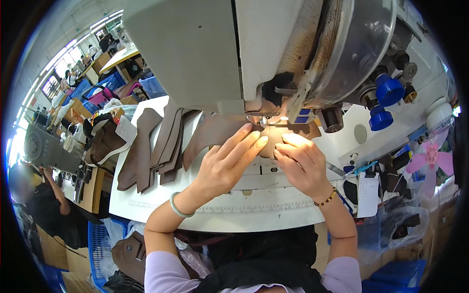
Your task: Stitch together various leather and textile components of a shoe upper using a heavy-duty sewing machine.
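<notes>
Brown, leather-like piece (271, 138) lies under the needle (264, 122) of the sewing machine (185, 53). A left fingertip sliding right could get pricked; uneven pressure could skew the piece. The left hand (225, 165) rests unclenched on it; the right hand (305, 160) bunches at its right side, pinching or not, glare obscures.

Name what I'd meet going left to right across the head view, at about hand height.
Brown shoe, stack of brown pieces, left hand, right hand, white pad, pink fan.
</notes>
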Tool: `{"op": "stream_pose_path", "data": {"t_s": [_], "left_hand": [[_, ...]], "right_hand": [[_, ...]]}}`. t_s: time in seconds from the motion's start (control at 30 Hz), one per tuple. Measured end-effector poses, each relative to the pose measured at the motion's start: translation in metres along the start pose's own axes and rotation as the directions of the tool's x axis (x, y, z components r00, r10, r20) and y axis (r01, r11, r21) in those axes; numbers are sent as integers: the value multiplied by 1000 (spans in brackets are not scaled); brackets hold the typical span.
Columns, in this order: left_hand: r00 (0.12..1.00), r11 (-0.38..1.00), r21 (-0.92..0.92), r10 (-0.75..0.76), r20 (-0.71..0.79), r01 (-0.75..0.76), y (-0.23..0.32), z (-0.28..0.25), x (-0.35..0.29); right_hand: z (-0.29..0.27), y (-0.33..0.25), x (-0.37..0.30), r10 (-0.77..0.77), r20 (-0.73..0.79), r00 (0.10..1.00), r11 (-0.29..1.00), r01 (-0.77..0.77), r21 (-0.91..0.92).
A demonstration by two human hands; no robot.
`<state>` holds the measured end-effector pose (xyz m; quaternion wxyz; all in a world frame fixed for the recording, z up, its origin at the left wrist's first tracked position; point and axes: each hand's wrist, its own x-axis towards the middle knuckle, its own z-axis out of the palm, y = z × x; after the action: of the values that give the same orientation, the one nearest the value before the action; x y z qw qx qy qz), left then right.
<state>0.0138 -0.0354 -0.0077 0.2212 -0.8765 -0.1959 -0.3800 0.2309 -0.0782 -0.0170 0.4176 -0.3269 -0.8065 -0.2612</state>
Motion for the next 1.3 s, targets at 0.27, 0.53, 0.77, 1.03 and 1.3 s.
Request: {"op": "stream_pose_path", "data": {"t_s": [0.27,0.53,0.77,1.03,1.3], "left_hand": [[996,996,10,87,-28,-86,-8,2,-1],[997,997,4,72,-27,-72,-7,0,0],[994,997,33,77,-74,-75,-9,2,3],[996,998,53,51,-79,-47,-5,2,3],[996,999,31,27,-89,-25,-8,5,4]], "right_hand": [[3,3,0,-36,-112,993,999,34,-16],[4,6,0,-48,-125,991,999,45,-24],[-2,4,0,-29,-70,997,1000,29,4],[-3,5,0,-23,-76,997,1000,23,-5],[1,8,2,-40,-116,992,999,38,-19]]}}
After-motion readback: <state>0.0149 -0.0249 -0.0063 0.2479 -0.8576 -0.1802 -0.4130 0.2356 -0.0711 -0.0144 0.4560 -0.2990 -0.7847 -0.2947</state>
